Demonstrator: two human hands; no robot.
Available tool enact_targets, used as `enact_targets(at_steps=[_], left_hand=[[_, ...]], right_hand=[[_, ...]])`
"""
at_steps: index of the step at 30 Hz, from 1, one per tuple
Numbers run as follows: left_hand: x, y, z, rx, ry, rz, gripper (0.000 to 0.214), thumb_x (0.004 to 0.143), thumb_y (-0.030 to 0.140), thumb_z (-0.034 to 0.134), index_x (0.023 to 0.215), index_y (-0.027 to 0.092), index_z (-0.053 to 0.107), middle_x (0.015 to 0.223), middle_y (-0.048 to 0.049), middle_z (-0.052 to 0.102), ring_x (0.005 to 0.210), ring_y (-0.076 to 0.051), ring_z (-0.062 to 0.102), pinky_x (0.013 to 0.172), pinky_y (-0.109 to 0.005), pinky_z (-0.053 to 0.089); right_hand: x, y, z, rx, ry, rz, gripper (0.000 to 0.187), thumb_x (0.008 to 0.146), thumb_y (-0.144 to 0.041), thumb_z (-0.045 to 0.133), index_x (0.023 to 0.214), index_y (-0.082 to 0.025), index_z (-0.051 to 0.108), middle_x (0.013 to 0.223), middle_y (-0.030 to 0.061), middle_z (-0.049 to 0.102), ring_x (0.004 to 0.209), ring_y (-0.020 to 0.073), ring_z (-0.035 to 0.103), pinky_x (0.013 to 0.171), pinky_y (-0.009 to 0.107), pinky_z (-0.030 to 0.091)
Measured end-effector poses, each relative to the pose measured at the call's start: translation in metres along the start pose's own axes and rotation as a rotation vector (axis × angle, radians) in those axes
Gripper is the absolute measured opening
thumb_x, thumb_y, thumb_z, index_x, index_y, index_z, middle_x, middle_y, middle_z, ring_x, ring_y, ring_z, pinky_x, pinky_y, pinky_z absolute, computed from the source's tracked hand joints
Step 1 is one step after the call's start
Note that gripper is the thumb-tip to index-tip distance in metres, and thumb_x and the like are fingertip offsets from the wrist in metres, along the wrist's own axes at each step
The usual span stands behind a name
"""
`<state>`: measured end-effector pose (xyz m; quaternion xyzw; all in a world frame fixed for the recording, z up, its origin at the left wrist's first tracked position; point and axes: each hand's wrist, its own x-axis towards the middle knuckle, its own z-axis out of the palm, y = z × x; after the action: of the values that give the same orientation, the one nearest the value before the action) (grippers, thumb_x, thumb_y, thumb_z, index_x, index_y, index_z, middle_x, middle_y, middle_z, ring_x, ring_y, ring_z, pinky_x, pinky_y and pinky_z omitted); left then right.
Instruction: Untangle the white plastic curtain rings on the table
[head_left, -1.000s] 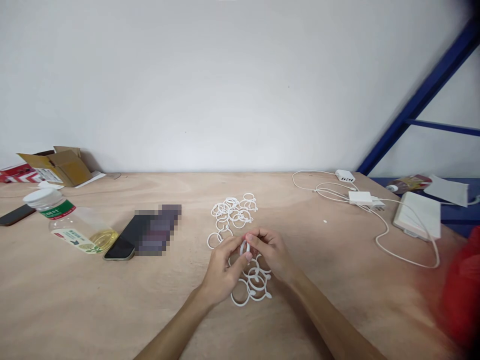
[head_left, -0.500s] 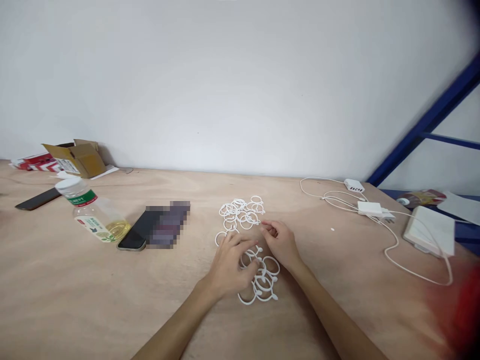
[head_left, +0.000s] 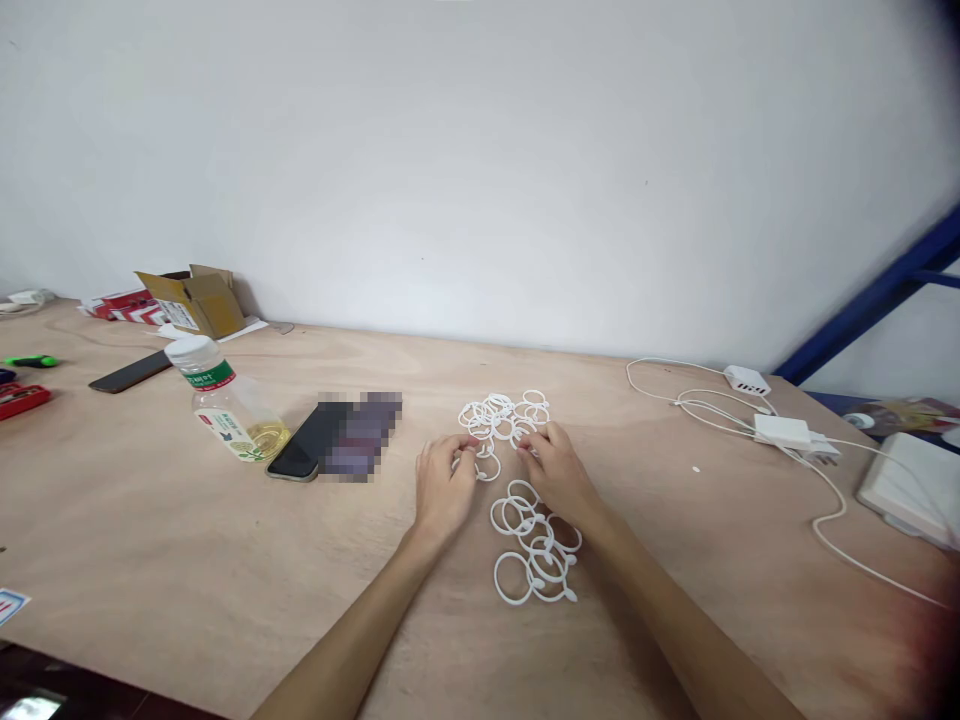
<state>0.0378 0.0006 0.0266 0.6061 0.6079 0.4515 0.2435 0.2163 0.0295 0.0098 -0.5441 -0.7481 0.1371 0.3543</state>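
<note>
Two heaps of white plastic rings lie on the plywood table: a far heap and a near heap. My left hand rests at the far heap's left edge, with its fingertips pinched on a white ring. My right hand sits just right of it. Its curled fingers are closed on rings at the front of the far heap. The near heap lies between my two forearms, and neither hand touches it.
A tilted bottle with yellow liquid and a black phone lie to the left, with a cardboard box and another phone behind. White chargers and cables and a white box sit on the right. A blue frame stands beyond.
Both hands let go of the ring they held together above the near heap and moved forward to the far heap. The camera turned left and tilted.
</note>
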Motion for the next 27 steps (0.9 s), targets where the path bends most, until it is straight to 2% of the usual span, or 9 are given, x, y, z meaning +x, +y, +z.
enact_targets(at_steps=[3,6,10,12,13,17,19,24,27], left_hand=[[0.002,-0.005,0.001,0.162,-0.074,-0.025,0.021,0.075,0.021,0.056,0.092,0.021,0.068,0.100,-0.0049,0.069,0.098,-0.024,0.058,0.089,-0.039,0.041],[0.002,-0.008,0.002,0.302,-0.119,-0.001,0.022,0.071,0.020,0.060,0.092,0.022,0.069,0.100,-0.0065,0.067,0.101,-0.027,0.056,0.093,-0.043,0.039],[-0.002,-0.007,0.003,0.339,-0.050,0.085,0.023,0.075,0.021,0.058,0.096,0.023,0.068,0.104,-0.0081,0.062,0.104,-0.029,0.053,0.095,-0.048,0.038],[-0.006,-0.001,0.003,0.226,-0.029,0.176,0.025,0.077,0.023,0.058,0.100,0.023,0.066,0.109,-0.0081,0.060,0.107,-0.027,0.052,0.097,-0.046,0.038],[-0.008,0.003,0.003,0.135,-0.064,0.232,0.028,0.078,0.023,0.058,0.105,0.023,0.064,0.112,-0.0081,0.058,0.109,-0.026,0.052,0.097,-0.044,0.039],[-0.020,0.022,0.000,-0.182,-0.400,0.420,0.050,0.077,0.020,0.061,0.126,0.024,0.052,0.127,-0.0087,0.052,0.112,-0.022,0.052,0.092,-0.035,0.045],[-0.025,0.029,0.000,-0.215,-0.490,0.459,0.052,0.075,0.018,0.063,0.126,0.024,0.053,0.126,-0.0083,0.054,0.112,-0.022,0.053,0.093,-0.034,0.045],[-0.026,0.026,0.004,-0.138,-0.431,0.446,0.036,0.080,0.022,0.062,0.116,0.023,0.061,0.114,-0.0065,0.063,0.099,-0.019,0.058,0.089,-0.034,0.047],[-0.026,0.020,0.007,-0.098,-0.359,0.424,0.034,0.080,0.026,0.063,0.114,0.021,0.062,0.106,-0.0071,0.065,0.089,-0.017,0.060,0.085,-0.033,0.049]], right_hand=[[-0.009,-0.003,-0.011,0.256,0.113,0.152,0.019,0.084,-0.036,0.050,0.083,-0.020,0.061,0.088,0.0066,0.054,0.083,0.0210,0.053,0.078,0.037,0.044],[-0.024,-0.009,-0.024,0.601,0.099,0.384,0.030,0.082,-0.050,0.053,0.084,-0.020,0.059,0.078,0.0035,0.057,0.070,0.0173,0.051,0.063,0.030,0.042],[-0.040,-0.021,-0.036,0.985,0.066,0.546,0.034,0.074,-0.053,0.064,0.076,-0.019,0.059,0.076,0.0023,0.060,0.064,0.0126,0.048,0.054,0.024,0.036],[-0.044,-0.027,-0.037,1.107,0.028,0.588,0.033,0.072,-0.050,0.068,0.070,-0.018,0.059,0.072,0.0009,0.060,0.060,0.0106,0.046,0.053,0.023,0.033],[-0.044,-0.029,-0.037,1.166,-0.005,0.602,0.033,0.071,-0.049,0.069,0.068,-0.018,0.058,0.069,0.0000,0.059,0.058,0.0098,0.045,0.051,0.022,0.032],[-0.044,-0.035,-0.037,1.325,-0.127,0.629,0.032,0.070,-0.044,0.072,0.064,-0.017,0.057,0.061,-0.0029,0.052,0.051,0.0069,0.041,0.048,0.021,0.030],[-0.045,-0.036,-0.036,1.338,-0.139,0.650,0.031,0.070,-0.042,0.073,0.065,-0.016,0.058,0.058,-0.0038,0.050,0.049,0.0061,0.040,0.046,0.020,0.030],[-0.047,-0.035,-0.035,1.375,-0.157,0.667,0.026,0.069,-0.040,0.074,0.073,-0.015,0.066,0.059,-0.0025,0.055,0.050,0.0071,0.045,0.046,0.020,0.036],[-0.046,-0.033,-0.035,1.477,-0.130,0.648,0.024,0.071,-0.037,0.074,0.078,-0.014,0.070,0.065,0.0004,0.062,0.057,0.0081,0.052,0.055,0.021,0.043]])
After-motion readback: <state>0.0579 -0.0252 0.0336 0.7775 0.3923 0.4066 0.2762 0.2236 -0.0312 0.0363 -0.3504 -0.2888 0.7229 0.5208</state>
